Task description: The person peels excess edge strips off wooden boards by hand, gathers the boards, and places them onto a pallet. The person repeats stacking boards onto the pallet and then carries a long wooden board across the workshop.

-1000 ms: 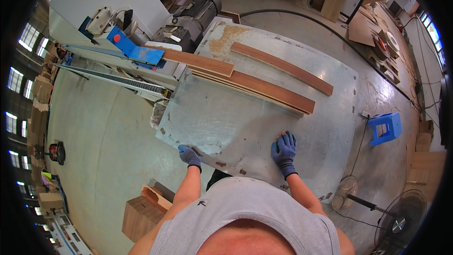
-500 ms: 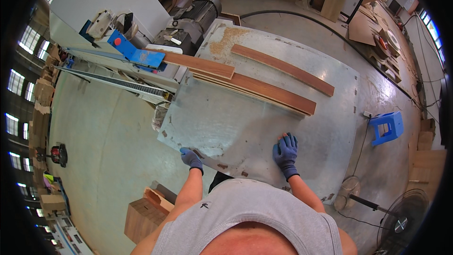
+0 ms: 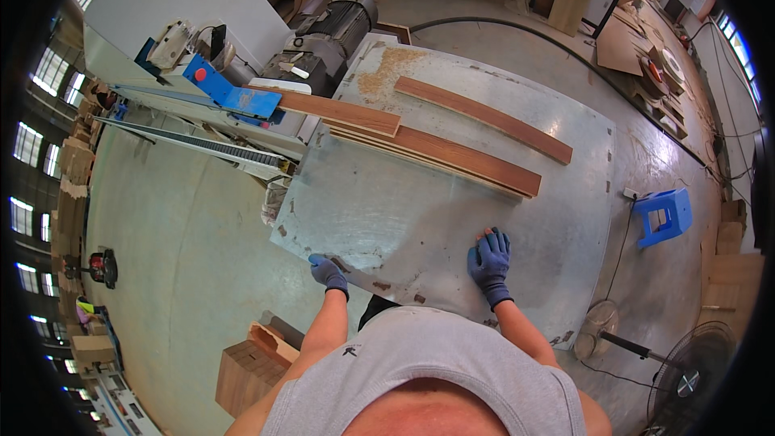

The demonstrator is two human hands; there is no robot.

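Observation:
My left hand [image 3: 328,272], in a blue-grey work glove, is curled round the near left edge of the metal-topped table [image 3: 379,234]. Flat on the tabletop lies my right hand [image 3: 489,266], gloved alike, with its fingers stretched out and nothing in them. Beyond my hands, a stack of narrow brown wood planks [image 3: 476,163] lies slantwise across the table. Another brown plank [image 3: 347,111] overlaps the stack's left end and reaches under the blue guard [image 3: 250,102] of a machine. Farther back, a single plank [image 3: 484,119] lies apart from the stack.
The machine's grey motor [image 3: 335,28] stands at the table's far left, beside sawdust [image 3: 391,69]. On the floor are a blue stool [image 3: 663,216] and a fan [image 3: 686,382] to the right, and a stack of wood pieces [image 3: 246,371] near my left arm.
The plank under the blue guard has shifted very slightly left, toward the machine. Both hands stay in place.

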